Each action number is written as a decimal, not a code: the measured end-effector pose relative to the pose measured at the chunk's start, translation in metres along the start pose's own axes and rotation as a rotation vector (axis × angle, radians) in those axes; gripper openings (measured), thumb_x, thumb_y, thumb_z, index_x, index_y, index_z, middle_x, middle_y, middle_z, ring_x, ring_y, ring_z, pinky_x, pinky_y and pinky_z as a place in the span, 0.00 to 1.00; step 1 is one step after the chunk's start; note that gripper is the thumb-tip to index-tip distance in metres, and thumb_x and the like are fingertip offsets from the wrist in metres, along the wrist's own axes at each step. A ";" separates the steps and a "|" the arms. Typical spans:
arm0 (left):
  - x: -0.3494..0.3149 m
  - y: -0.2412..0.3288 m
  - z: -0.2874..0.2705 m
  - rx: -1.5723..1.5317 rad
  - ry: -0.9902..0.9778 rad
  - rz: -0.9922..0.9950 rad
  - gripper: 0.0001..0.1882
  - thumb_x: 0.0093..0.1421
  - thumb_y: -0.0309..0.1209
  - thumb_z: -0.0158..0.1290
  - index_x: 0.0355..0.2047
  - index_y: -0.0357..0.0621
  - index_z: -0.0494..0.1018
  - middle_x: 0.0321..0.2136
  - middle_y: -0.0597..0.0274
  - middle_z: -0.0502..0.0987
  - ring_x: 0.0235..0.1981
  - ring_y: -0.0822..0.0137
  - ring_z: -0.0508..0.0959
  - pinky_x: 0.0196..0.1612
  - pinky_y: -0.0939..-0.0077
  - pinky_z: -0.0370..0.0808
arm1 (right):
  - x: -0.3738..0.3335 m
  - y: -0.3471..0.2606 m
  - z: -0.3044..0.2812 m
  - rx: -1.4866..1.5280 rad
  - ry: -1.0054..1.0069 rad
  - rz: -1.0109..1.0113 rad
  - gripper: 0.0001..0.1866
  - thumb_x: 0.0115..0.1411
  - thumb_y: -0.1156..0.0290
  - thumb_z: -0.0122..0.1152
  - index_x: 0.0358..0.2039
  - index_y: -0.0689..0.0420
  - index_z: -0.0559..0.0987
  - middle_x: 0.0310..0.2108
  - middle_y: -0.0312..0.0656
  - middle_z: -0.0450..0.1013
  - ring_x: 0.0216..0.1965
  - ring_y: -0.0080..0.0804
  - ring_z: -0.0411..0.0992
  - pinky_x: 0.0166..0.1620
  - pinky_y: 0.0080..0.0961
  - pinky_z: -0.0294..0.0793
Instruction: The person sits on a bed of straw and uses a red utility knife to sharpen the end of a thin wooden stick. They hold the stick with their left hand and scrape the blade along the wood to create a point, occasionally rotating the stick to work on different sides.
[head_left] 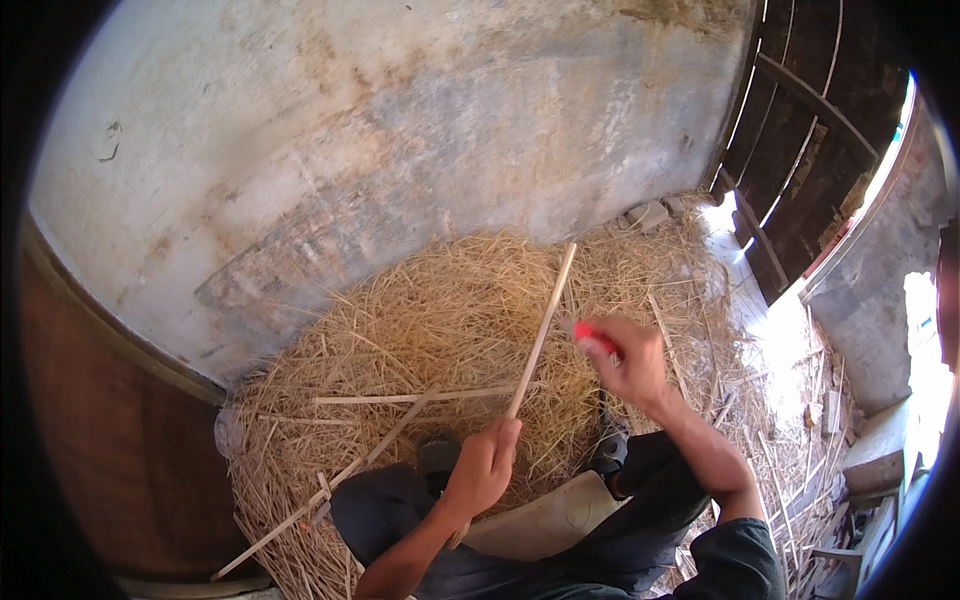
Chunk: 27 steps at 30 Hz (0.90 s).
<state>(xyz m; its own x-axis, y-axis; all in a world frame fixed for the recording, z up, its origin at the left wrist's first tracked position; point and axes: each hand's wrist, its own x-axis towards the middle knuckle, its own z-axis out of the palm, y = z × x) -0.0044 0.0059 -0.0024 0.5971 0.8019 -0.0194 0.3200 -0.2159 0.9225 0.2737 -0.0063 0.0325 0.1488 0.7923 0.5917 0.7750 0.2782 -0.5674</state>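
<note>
My left hand is closed round the lower part of a pale wooden stick. The stick slants up and away to the right, its far end free in the air. To the right of it, my right hand grips a red-handled knife. A short greyish tip, blurred, points from the knife toward the stick; a small gap seems to lie between them. Below both hands, a pale, smooth-surfaced object lies between my legs, partly hidden by them.
A thick heap of straw-like shavings covers the floor around my feet. Long sticks lie across it on the left. Behind rises a stained plaster wall. A dark wooden door is at the far right, a brown panel at the left.
</note>
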 end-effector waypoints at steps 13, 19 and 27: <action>0.011 0.012 0.010 0.282 0.140 0.079 0.20 0.80 0.43 0.45 0.44 0.35 0.68 0.18 0.38 0.74 0.24 0.33 0.78 0.26 0.43 0.71 | -0.030 -0.042 0.026 -0.055 -0.194 -0.203 0.12 0.64 0.59 0.72 0.44 0.50 0.86 0.29 0.35 0.79 0.22 0.36 0.80 0.23 0.32 0.79; 0.009 0.011 0.011 0.351 0.159 0.096 0.19 0.79 0.43 0.46 0.41 0.36 0.67 0.17 0.41 0.74 0.21 0.34 0.78 0.24 0.44 0.72 | -0.027 -0.042 0.024 -0.063 -0.197 -0.201 0.12 0.65 0.57 0.72 0.44 0.49 0.88 0.27 0.34 0.79 0.21 0.35 0.80 0.23 0.32 0.78; -0.011 0.010 0.018 0.372 0.009 0.029 0.21 0.81 0.42 0.44 0.39 0.34 0.68 0.13 0.48 0.68 0.15 0.43 0.74 0.21 0.50 0.66 | 0.032 0.050 -0.025 -0.206 0.238 0.184 0.15 0.70 0.57 0.68 0.45 0.55 0.88 0.25 0.42 0.82 0.21 0.29 0.77 0.25 0.31 0.76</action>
<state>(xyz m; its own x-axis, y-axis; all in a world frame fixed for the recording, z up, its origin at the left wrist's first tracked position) 0.0060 -0.0152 0.0004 0.6036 0.7972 0.0093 0.5496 -0.4246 0.7195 0.3325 0.0195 0.0373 0.4178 0.6634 0.6208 0.8258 0.0077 -0.5640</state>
